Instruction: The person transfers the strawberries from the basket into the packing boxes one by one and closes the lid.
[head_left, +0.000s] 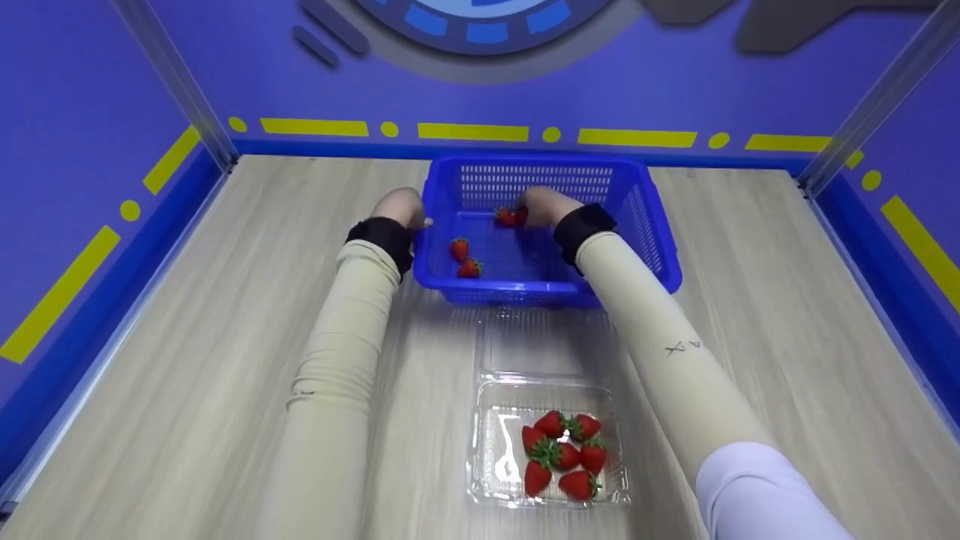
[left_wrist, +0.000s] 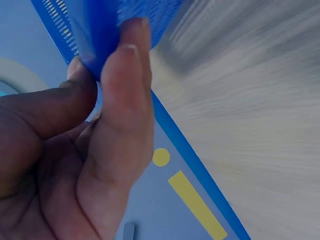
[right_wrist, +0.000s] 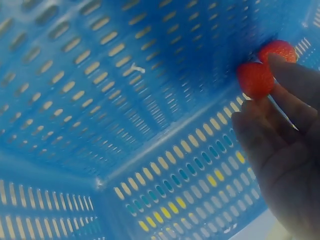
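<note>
My left hand (head_left: pixel 403 208) pinches the left rim of the blue plastic basket (head_left: pixel 544 286) between thumb and fingers; the left wrist view shows this grip closely. Inside the basket, toward its back, my right hand (head_left: pixel 544 205) has its thumb and fingers about a red strawberry (right_wrist: pixel 255 80). A second strawberry (right_wrist: pixel 280 50) lies against that one, partly behind the thumb. Two more strawberries, one upright (head_left: pixel 459 250) and one on its side (head_left: pixel 470 268), lie at the basket's front left. From the head view, the right fingertips are hidden.
In front of the basket lies an open clear plastic clamshell box (head_left: pixel 495 450), its lid (head_left: pixel 544 341) folded back toward the basket. Several strawberries (head_left: pixel 564 455) sit in its right part. Blue panels (head_left: pixel 480 97) with yellow marks surround the wooden table (head_left: pixel 225 300).
</note>
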